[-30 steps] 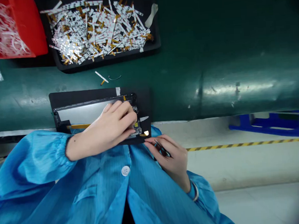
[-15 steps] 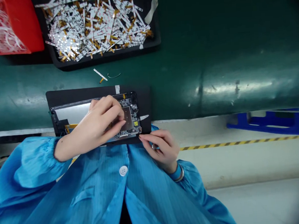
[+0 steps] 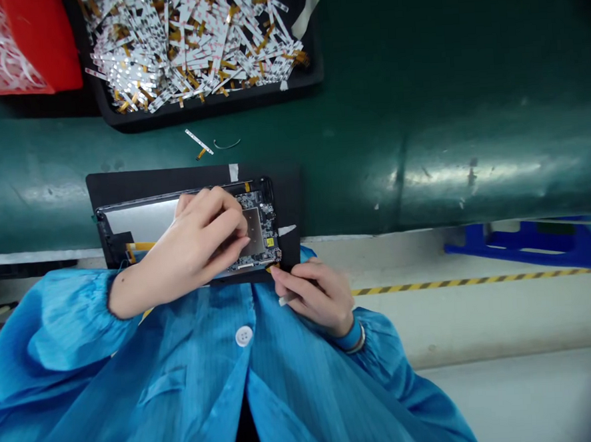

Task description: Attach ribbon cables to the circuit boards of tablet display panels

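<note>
An opened tablet [image 3: 145, 220] lies on a black mat [image 3: 163, 180] at the bench edge, its circuit board [image 3: 268, 216] exposed at the right end. My left hand [image 3: 201, 237] rests over the board's left side, fingers curled into a pinch; what they hold, if anything, is hidden. At the tablet's lower right corner, my right hand [image 3: 317, 293] is closed on a small flex cable [image 3: 283, 301]. The cable's white end pokes out below the fingers, and an orange end shows at the fingertips beside the board.
Beyond the mat stands a black tray [image 3: 208, 106] heaped with flex cables [image 3: 189, 47]. One loose flex cable [image 3: 199, 142] and a thin curved wire [image 3: 227, 145] lie before it. A red bin [image 3: 47, 46] with white strips is upper left. A blue plastic frame [image 3: 507, 245] sits right, below the bench.
My right hand's fingertips have shifted slightly left along the tablet's corner, and the flex cable's white end now shows beneath them. My left hand stays nearly in place.
</note>
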`<action>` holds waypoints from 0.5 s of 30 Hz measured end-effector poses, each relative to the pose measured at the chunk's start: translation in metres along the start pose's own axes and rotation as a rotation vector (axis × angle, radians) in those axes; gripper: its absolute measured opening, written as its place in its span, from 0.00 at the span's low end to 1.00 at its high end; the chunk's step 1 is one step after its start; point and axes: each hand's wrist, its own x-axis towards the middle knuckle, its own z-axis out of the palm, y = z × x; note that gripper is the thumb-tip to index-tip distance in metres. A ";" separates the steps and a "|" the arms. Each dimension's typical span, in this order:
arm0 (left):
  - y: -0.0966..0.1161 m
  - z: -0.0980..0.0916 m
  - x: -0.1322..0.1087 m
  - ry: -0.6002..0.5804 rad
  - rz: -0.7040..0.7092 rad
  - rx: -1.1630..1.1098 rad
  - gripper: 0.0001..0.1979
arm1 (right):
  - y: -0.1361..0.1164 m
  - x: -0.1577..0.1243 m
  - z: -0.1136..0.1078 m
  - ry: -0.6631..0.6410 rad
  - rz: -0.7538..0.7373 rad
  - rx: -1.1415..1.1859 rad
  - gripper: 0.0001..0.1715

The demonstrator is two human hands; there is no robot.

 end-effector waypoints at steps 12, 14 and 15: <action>0.003 0.001 -0.002 -0.033 0.018 0.034 0.05 | 0.000 0.015 -0.006 -0.094 -0.062 -0.027 0.10; 0.002 0.001 -0.002 -0.033 0.021 0.027 0.05 | 0.001 0.016 -0.008 -0.112 -0.086 -0.037 0.10; 0.002 0.001 -0.002 -0.034 0.021 0.030 0.05 | 0.001 0.016 -0.010 -0.119 -0.098 -0.039 0.10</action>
